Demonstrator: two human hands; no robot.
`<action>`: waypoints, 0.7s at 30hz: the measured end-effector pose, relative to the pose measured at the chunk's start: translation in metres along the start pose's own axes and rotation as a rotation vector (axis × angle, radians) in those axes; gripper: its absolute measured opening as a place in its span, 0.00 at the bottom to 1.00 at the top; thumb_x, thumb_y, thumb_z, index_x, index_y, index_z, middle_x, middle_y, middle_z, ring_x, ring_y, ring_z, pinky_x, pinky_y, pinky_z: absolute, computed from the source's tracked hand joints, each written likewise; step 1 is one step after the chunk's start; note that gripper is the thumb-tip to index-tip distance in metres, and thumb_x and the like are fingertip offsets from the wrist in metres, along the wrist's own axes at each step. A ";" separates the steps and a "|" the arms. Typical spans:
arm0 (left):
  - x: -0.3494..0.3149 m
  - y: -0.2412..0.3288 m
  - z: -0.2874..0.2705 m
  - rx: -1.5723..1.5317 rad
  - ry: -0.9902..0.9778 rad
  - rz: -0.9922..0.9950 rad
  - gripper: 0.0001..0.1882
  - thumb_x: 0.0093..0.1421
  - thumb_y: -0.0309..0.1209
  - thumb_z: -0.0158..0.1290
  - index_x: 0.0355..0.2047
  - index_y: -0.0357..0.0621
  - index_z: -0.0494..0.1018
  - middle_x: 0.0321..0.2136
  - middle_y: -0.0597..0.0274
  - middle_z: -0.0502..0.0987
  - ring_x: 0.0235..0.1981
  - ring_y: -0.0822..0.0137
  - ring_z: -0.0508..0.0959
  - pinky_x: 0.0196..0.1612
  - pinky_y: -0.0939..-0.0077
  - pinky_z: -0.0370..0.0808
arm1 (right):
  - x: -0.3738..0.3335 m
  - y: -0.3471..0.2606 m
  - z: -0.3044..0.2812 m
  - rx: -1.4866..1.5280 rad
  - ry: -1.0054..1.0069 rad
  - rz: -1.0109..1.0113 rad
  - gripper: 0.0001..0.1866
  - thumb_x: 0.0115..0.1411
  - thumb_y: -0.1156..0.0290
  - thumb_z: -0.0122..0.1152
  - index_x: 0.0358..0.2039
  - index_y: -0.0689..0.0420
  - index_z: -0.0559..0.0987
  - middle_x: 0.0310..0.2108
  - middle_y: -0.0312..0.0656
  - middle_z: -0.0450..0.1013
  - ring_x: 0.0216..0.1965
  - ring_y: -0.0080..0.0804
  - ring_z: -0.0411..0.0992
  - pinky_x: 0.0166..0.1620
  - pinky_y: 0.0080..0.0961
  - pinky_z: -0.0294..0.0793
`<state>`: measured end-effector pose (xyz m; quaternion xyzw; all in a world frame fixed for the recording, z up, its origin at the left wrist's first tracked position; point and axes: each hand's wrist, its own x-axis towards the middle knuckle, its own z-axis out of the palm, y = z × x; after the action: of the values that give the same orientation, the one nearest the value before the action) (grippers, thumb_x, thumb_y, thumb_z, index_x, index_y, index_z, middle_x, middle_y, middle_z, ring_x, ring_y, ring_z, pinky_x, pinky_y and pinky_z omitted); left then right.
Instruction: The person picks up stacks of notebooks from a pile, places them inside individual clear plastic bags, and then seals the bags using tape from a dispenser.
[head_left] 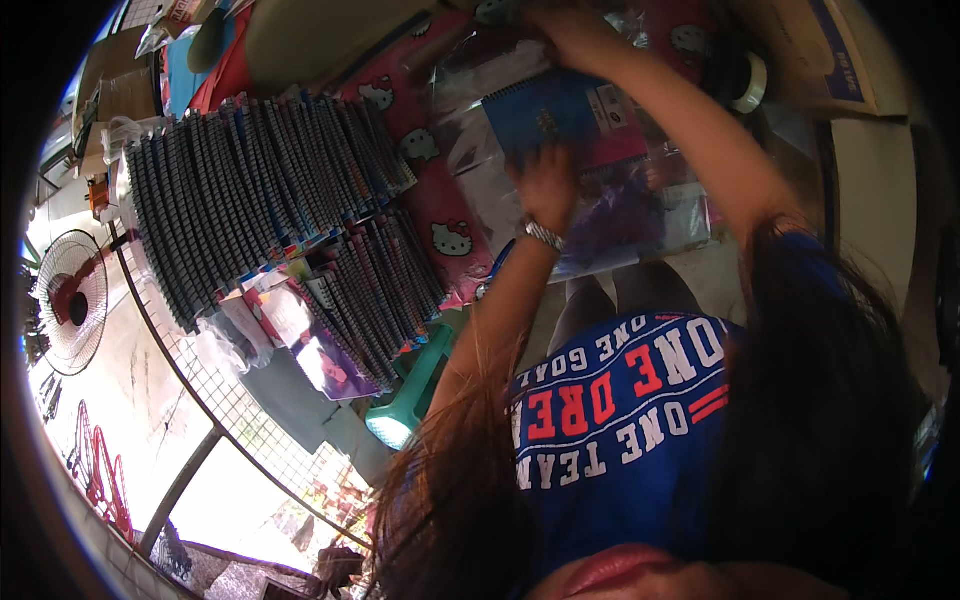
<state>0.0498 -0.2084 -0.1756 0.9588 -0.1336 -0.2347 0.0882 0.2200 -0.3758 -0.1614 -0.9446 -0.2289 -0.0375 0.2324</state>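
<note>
A blue spiral notebook [565, 108] with a white label and a pink lower part lies on clear plastic wrapping [470, 200]. My left hand [548, 185], with a bracelet at its wrist, rests its outstretched fingers at the notebook's near edge. They are slightly blurred. My right hand [555, 22] reaches past the notebook to the far side, close to crumpled clear plastic; its fingers are dark and hard to make out. Nearer to me, a purple item [620, 218] shows under shiny plastic. Beneath everything is a pink table cover [405, 115] with cartoon cat prints.
Tall rows of spiral notebooks [250, 185] stand packed together on the left, with more in a nearer row [365, 290]. A green plastic stool [415, 385] is below them. A roll of tape [750, 82] and cardboard boxes [870, 180] are at right. A fan [75, 300] stands far left.
</note>
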 end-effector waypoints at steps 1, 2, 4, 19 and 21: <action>0.010 -0.004 -0.002 -0.023 0.304 0.014 0.27 0.58 0.38 0.48 0.59 0.52 0.60 0.62 0.55 0.58 0.62 0.47 0.58 0.61 0.33 0.45 | -0.025 -0.023 -0.013 -0.098 0.030 -0.033 0.24 0.52 0.70 0.56 0.52 0.56 0.71 0.41 0.47 0.75 0.44 0.42 0.73 0.54 0.39 0.64; 0.019 -0.007 -0.003 -0.044 0.610 0.025 0.24 0.59 0.37 0.47 0.57 0.52 0.62 0.60 0.56 0.61 0.62 0.48 0.59 0.60 0.33 0.48 | -0.049 -0.047 -0.022 -0.192 0.062 -0.069 0.24 0.52 0.71 0.55 0.52 0.56 0.71 0.39 0.45 0.76 0.44 0.40 0.74 0.55 0.42 0.63; 0.036 -0.005 -0.019 0.073 0.926 0.120 0.20 0.60 0.36 0.46 0.53 0.51 0.67 0.56 0.57 0.66 0.60 0.51 0.63 0.57 0.32 0.52 | -0.091 -0.072 -0.006 -0.155 0.352 -0.077 0.21 0.54 0.73 0.51 0.50 0.56 0.72 0.37 0.41 0.75 0.43 0.36 0.73 0.54 0.45 0.61; 0.026 -0.007 -0.047 0.344 0.524 0.408 0.34 0.45 0.43 0.60 0.49 0.36 0.68 0.46 0.46 0.71 0.48 0.51 0.71 0.54 0.56 0.65 | -0.123 -0.090 0.003 -0.605 0.129 -0.002 0.10 0.55 0.68 0.52 0.36 0.51 0.79 0.44 0.31 0.71 0.52 0.28 0.64 0.59 0.43 0.54; 0.043 -0.012 -0.030 0.145 0.326 0.281 0.40 0.42 0.42 0.62 0.53 0.32 0.64 0.46 0.45 0.70 0.48 0.49 0.70 0.54 0.57 0.67 | -0.131 -0.059 -0.016 -0.551 0.279 0.324 0.09 0.52 0.68 0.55 0.32 0.49 0.81 0.43 0.32 0.71 0.51 0.30 0.65 0.59 0.46 0.55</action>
<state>0.1033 -0.2070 -0.1708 0.9599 -0.2661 -0.0519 0.0715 0.0770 -0.3912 -0.1452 -0.9817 -0.0233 -0.1892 0.0009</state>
